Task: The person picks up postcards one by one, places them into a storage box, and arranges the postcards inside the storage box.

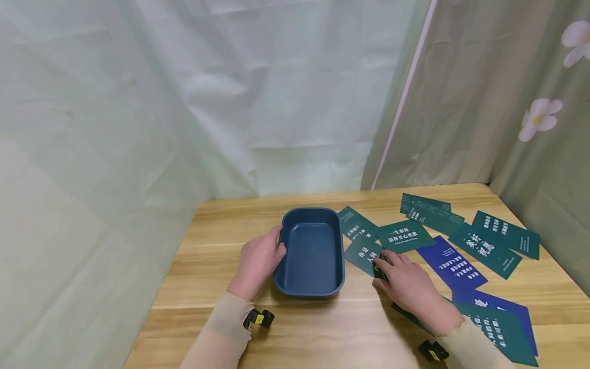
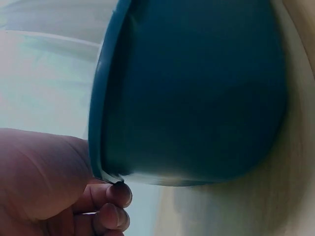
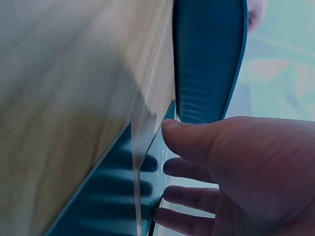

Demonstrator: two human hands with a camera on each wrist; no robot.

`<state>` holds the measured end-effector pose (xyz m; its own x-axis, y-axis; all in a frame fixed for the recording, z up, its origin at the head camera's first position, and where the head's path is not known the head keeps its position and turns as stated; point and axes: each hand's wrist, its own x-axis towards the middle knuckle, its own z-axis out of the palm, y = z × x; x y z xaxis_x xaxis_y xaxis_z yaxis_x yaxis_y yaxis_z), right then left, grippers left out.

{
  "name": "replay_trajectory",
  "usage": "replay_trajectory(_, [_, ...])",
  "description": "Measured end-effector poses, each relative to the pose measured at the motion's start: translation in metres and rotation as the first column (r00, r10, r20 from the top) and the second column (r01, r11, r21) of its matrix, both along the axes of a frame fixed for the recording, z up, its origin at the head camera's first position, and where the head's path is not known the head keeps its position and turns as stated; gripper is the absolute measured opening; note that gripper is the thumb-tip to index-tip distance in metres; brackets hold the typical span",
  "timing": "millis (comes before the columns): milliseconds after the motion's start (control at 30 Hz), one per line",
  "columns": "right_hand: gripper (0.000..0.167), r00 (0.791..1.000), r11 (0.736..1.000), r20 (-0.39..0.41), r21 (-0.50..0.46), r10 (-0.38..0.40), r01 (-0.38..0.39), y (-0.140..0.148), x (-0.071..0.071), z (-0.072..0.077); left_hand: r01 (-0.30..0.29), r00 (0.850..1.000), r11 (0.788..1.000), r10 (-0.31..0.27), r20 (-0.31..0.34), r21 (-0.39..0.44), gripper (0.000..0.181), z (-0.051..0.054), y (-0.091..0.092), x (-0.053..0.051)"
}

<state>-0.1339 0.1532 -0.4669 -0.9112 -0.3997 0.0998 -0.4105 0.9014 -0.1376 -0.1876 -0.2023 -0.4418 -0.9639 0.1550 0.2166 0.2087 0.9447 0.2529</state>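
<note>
Taking the blue rectangular bin [image 1: 310,256] as the centre of a dial, with twelve o'clock pointing away from the person, its floor is bare, and no card lies in it. The green printed cards [image 1: 405,236] and the dark blue printed cards [image 1: 450,264] are all loose on the wooden table [image 1: 226,220], strewn from about two o'clock to four o'clock, some overlapping, white lettering upward. If the work is gathering these cards, it looks barely begun, with every visible card yet to be handled; that is a judgement. The bin sits flat at the table's middle, its long sides running roughly from twelve to six. The left hand [image 1: 258,261] comes in from seven o'clock and grips the bin's rim at nine, fingers bent round the outer side of the lip, apparently steadying it. The right hand [image 1: 410,282] reaches in from four o'clock, palm down, its fingers pointing toward nine, over the nearest green card [image 1: 361,252], which lies just beside the bin at three o'clock. In the right wrist view its fingers are extended and slightly spread, the thumb well apart from them, and no card is visibly pinched between; whether the fingertips touch the glossy card I cannot tell.
</note>
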Motion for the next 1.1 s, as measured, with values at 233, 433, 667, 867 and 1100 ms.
replay_trajectory(233, [0.051,1.000,1.000,-0.031,0.001,-0.006,0.006,-0.002,-0.006,0.001,0.043,0.989,0.997,-0.052,-0.139,-0.066,0.043,0.006,0.001,0.010])
replay_trajectory(433, [0.051,1.000,1.000,-0.016,0.011,0.009,-0.009,0.000,-0.011,0.003,0.358,0.917,0.922,-0.377,-0.130,-0.150,0.041,0.021,0.005,0.033])
replay_trajectory(667, [0.048,1.000,1.000,0.018,0.007,0.015,-0.015,0.005,-0.020,0.006,0.669,0.727,0.722,-0.685,-0.046,-0.177,0.036,0.027,0.010,0.052])
replay_trajectory(867, [0.054,0.998,1.000,0.059,0.025,0.000,-0.001,0.004,-0.024,0.008,0.675,0.688,0.684,-0.719,-0.099,-0.275,0.016,0.026,0.004,0.060])
replay_trajectory(1100, [0.064,0.993,0.999,0.111,0.005,-0.037,0.037,0.003,-0.028,0.013,0.641,0.733,0.709,-0.680,-0.041,-0.296,0.013,0.032,0.003,0.062])
